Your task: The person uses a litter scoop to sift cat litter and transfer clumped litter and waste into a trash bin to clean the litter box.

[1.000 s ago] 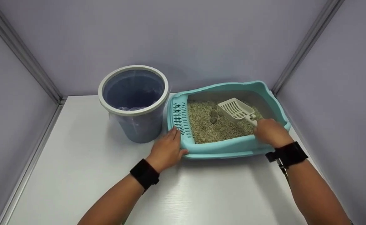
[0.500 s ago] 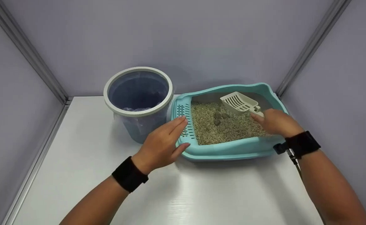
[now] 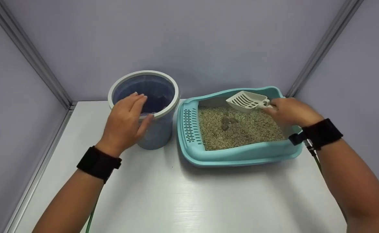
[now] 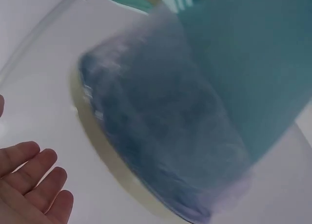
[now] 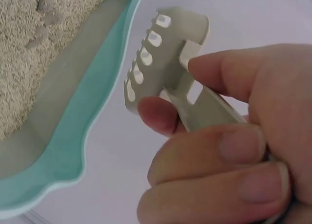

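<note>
My right hand (image 3: 291,111) grips the handle of a cream slotted litter scoop (image 3: 246,101) above the far right part of a turquoise litter box (image 3: 234,157). In the right wrist view, fingers curl round the handle and the thumb lies along it; the scoop's slotted blade (image 5: 165,48) carries nothing visible. Grainy litter (image 3: 244,131) fills the box, with a few dark clumps (image 3: 227,122) near its middle. My left hand (image 3: 123,123), fingers extended and holding nothing, is at the near side of a blue bin (image 3: 157,136), overlapping its pale rim in the head view.
A clear bag lines the bin, which stands left of the litter box on a white table (image 3: 189,200). Grey wall panels (image 3: 208,42) close in the back and both sides. A perforated step (image 3: 191,126) forms the box's left end.
My left hand has left the litter box's left edge and moved left to the bin. My right hand has risen and moved slightly away and to the right with the scoop.
</note>
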The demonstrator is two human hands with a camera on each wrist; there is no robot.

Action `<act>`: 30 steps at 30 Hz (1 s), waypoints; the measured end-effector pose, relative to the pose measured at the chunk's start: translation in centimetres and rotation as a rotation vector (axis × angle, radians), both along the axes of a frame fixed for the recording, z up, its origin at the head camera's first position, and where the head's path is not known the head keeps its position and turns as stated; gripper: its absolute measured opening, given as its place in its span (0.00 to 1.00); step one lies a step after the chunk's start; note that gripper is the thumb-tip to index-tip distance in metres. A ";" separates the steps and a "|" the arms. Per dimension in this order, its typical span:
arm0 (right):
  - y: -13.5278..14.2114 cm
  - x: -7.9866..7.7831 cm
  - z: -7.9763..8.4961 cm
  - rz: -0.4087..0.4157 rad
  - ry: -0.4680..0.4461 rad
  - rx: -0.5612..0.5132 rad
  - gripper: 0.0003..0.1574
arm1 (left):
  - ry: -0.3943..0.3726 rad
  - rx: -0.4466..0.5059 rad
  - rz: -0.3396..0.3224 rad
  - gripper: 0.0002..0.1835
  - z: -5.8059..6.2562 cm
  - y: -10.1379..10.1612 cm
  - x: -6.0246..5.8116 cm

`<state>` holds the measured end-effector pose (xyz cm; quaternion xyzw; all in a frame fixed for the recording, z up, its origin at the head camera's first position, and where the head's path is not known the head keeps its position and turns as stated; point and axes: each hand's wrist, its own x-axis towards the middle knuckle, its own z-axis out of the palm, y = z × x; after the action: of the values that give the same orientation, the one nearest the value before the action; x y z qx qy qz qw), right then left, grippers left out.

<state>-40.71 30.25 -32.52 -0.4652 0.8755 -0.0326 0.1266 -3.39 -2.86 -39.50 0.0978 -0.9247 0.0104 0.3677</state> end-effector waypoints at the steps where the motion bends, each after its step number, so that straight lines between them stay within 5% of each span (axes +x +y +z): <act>1: 0.0 -0.1 0.2 0.008 0.010 0.017 0.39 | -0.013 0.008 0.013 0.30 -0.2 -0.5 0.0; 7: -0.9 -0.8 0.3 -0.019 0.001 0.163 0.30 | -0.092 0.063 0.057 0.29 -1.8 -2.2 -0.2; 16: -3.1 -2.5 -2.5 0.015 -0.026 0.386 0.22 | -0.260 0.096 0.062 0.22 -2.9 -2.8 -0.8; 23: -4.3 -3.0 -4.4 0.002 -0.096 0.440 0.21 | -0.250 0.063 0.049 0.22 -2.9 -2.8 -1.1; 30: -6.4 -2.7 -6.2 0.079 -0.078 0.497 0.25 | -0.244 0.050 0.062 0.23 -3.2 -2.8 -1.2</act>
<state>-43.46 23.83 -38.75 -0.4518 0.8323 0.1707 0.2720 -4.62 -5.68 -42.65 0.1334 -0.9591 0.0103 0.2495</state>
